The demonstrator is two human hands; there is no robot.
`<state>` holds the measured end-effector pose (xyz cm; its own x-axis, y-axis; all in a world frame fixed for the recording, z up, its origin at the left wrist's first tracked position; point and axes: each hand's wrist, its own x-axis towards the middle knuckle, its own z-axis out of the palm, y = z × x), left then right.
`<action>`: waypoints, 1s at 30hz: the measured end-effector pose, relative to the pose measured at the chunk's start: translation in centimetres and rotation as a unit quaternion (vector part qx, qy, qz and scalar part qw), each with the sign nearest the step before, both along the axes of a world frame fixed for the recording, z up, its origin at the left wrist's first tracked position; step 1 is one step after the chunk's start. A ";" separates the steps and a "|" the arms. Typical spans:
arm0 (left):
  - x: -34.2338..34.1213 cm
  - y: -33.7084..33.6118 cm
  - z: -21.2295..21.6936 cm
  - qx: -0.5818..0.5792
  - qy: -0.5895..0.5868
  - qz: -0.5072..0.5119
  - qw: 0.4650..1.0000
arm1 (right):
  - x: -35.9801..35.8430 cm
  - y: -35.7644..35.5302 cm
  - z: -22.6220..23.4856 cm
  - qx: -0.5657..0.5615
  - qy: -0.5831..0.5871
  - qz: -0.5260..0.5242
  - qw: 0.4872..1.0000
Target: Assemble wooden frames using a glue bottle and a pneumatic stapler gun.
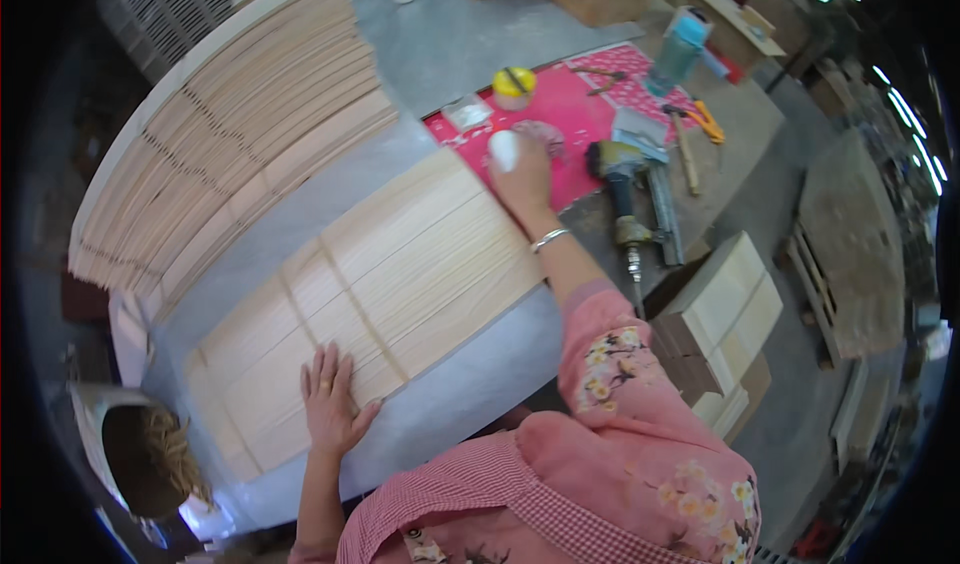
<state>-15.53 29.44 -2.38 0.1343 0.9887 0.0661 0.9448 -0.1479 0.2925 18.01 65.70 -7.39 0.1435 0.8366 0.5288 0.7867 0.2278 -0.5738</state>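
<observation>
My left hand [333, 404] lies flat with fingers spread on a pale wooden panel [430, 234], which is made of long strips with narrow grooves across it. Beyond the panel's right end, my right hand [524, 179] is closed around a white rounded object [504, 150], whose exact kind is hidden by the grip. That hand is over a pink mat [580, 124], near a tub with a yellow top [514, 86] and a small clear packet [467, 114].
Stacked wooden panels [250, 134] stand at the left. A nail gun [625, 189] with its hose lies right of my right hand, near a hammer [688, 154], orange-handled pliers [708, 122] and a blue bottle [678, 54]. A bin [95, 429] with wood scraps is at lower left.
</observation>
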 end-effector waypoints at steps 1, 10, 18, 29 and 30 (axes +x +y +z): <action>0.3 0.5 0.2 0.004 -0.009 -0.011 1.000 | 1.6 0.4 -0.8 0.060 0.041 0.020 0.997; 11.3 10.4 3.9 -0.060 -0.648 0.071 0.756 | -7.6 -19.5 6.5 -0.046 0.394 0.177 0.900; 12.0 12.3 6.9 -0.142 -0.516 0.170 0.827 | 0.1 -2.8 5.5 0.016 -0.072 0.092 0.993; 10.0 13.9 6.5 -0.011 -0.066 0.198 0.978 | -4.9 -6.0 8.2 -0.149 0.446 0.319 0.823; 10.0 13.9 5.8 -0.015 -0.066 0.197 0.978 | -6.8 -8.7 8.5 -0.081 0.351 0.344 0.867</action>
<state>-5.50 43.32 3.41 -0.2662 0.9636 0.0265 0.8802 0.2317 0.4141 11.24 57.05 1.11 -0.1806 0.9067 0.3812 -0.0589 0.3769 -0.9244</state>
